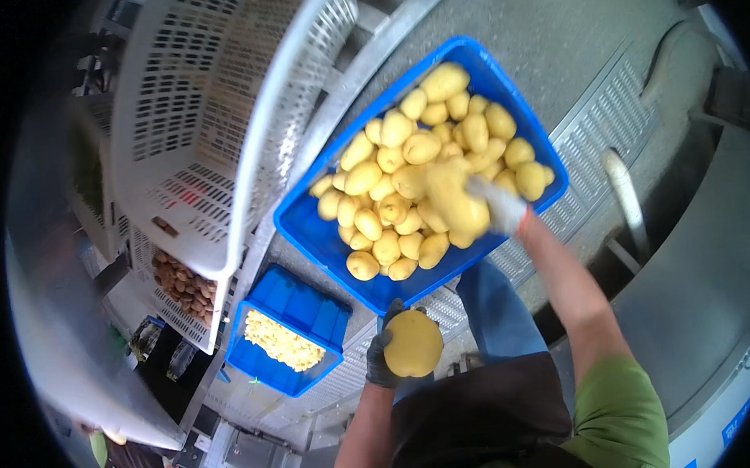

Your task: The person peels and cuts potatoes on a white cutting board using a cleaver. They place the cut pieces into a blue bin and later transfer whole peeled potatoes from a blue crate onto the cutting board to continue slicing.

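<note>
In my left hand [382,355], gloved in dark grey, a large round peeled potato [413,343] is gripped just below the near edge of a blue crate [312,228]. That crate is filled with many peeled yellow potatoes [421,147]. My right hand [499,207], in a pale glove, reaches over the crate's right side. Its fingers are closed on a big knobby peeled potato [455,199], smeared by motion, which hides part of the fingers and the pile beneath.
A white perforated basket [209,82] stands at upper left, with brown potatoes [182,286] in another basket below it. A smaller blue crate [298,300] holds cut pale pieces [283,342]. A metal drain grate [596,132] and white pipe [626,198] lie right. Another person [134,462] is at lower left.
</note>
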A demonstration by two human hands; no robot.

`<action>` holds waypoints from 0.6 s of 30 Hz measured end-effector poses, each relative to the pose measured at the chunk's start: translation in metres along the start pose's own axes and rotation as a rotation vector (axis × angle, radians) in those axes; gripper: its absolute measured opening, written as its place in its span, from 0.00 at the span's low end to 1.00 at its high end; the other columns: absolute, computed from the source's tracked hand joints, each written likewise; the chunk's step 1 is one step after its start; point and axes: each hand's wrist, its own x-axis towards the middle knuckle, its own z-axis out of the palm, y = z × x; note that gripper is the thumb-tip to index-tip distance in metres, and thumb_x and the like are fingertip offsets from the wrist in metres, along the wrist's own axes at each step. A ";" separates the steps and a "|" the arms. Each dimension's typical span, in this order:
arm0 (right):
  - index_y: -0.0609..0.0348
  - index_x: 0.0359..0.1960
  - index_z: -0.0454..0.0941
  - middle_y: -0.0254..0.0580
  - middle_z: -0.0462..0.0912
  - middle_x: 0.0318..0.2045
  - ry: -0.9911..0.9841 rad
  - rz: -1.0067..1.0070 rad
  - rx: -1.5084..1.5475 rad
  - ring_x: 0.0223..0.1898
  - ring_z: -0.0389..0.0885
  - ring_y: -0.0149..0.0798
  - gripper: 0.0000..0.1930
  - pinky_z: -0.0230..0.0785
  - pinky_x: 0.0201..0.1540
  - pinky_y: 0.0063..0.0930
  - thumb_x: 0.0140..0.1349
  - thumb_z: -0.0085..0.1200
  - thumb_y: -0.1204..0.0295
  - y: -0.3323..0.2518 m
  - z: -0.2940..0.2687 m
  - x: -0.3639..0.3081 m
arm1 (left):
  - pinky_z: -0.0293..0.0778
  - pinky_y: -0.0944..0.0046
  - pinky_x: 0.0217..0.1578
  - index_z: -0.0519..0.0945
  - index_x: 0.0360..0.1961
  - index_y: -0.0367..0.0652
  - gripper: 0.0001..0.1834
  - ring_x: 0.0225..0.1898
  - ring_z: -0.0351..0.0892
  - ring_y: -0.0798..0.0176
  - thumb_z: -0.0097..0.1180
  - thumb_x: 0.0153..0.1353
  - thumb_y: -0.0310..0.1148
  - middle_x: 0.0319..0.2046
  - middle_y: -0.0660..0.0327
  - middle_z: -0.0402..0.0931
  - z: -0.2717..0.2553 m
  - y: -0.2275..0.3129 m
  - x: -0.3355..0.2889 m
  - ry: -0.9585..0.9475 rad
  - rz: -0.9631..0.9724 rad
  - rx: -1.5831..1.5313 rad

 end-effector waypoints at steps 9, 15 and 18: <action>0.60 0.66 0.57 0.51 0.67 0.62 -0.304 0.408 0.356 0.62 0.68 0.50 0.32 0.60 0.64 0.49 0.62 0.49 0.60 0.072 0.142 -0.231 | 0.68 0.50 0.57 0.61 0.64 0.45 0.35 0.57 0.71 0.54 0.58 0.58 0.46 0.56 0.56 0.70 0.039 0.004 -0.148 -0.133 0.353 0.217; 0.62 0.67 0.54 0.46 0.67 0.60 -0.603 0.187 -0.428 0.59 0.70 0.43 0.39 0.65 0.60 0.40 0.58 0.55 0.55 0.050 0.340 -0.238 | 0.64 0.41 0.59 0.67 0.61 0.40 0.32 0.58 0.70 0.46 0.51 0.60 0.48 0.57 0.49 0.71 0.087 0.073 -0.302 -0.590 0.391 -0.517; 0.66 0.65 0.55 0.47 0.68 0.58 -0.682 -0.032 -0.609 0.58 0.69 0.39 0.39 0.64 0.59 0.34 0.57 0.56 0.57 0.064 0.449 -0.214 | 0.69 0.43 0.57 0.69 0.58 0.44 0.31 0.57 0.71 0.48 0.53 0.60 0.53 0.55 0.51 0.72 0.070 0.129 -0.344 -0.202 0.956 -0.204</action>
